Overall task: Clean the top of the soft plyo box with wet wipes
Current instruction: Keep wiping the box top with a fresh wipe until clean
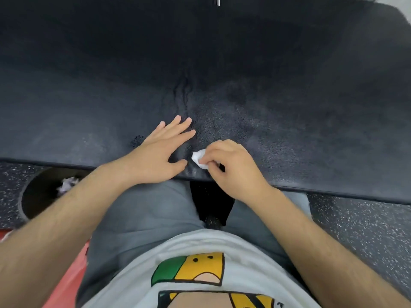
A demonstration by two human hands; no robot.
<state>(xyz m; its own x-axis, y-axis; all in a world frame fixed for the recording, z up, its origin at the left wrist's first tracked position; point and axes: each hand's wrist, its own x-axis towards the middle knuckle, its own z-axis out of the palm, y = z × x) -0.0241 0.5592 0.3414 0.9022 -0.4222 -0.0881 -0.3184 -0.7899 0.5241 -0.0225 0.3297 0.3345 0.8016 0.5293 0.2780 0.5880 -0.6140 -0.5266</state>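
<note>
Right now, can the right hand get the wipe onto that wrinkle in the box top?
Probably yes. The right hand pinches the wipe at the near edge of the box top; the wrinkle lies farther in, past the left hand, with only bare surface between.

Your wipe (198,158) is white, box top (289,85) dark navy w/ grey dusty patches; floor (360,223) black w/ white specks. Your trousers (138,214) are grey, tee (244,252) pale w/ green-yellow print.

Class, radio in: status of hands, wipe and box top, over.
Left hand flat on box top. Right hand pinching wipe at near edge. Nothing in the way.
</note>
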